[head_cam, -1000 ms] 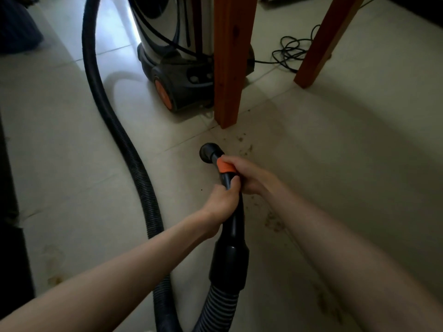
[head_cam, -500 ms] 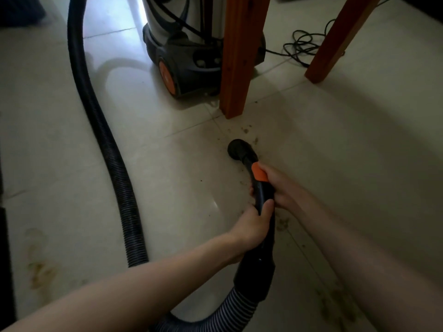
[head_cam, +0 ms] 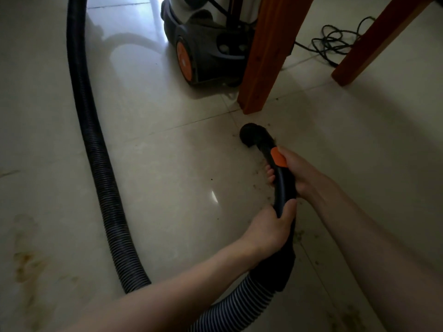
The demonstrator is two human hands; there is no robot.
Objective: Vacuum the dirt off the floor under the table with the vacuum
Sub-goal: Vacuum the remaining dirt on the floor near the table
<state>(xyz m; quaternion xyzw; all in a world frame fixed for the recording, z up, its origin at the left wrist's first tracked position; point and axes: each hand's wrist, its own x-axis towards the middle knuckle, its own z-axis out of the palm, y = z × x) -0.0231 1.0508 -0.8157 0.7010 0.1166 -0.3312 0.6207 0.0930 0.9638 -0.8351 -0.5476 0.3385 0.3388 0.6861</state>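
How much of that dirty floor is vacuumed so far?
Not much looks done. Both hands, left hand and right hand, grip the vacuum pipe, its mouth near the table leg. Dirt specks and brown stains remain.

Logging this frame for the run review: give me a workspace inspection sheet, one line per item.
Surface: pale tiled floor, glossy; brown stains at lower left and lower right.
Job's things: black vacuum nozzle low over the floor near the wooden table leg; dirt specks beside the wand; canister behind the leg; ribbed hose curving across the floor.
Clutter: nothing seen.
Grippers: left hand grips the wand lower down; right hand grips it by the orange slider.
Cables: black cord coiled loosely between the legs.
Surroundings: second table leg; dim light.
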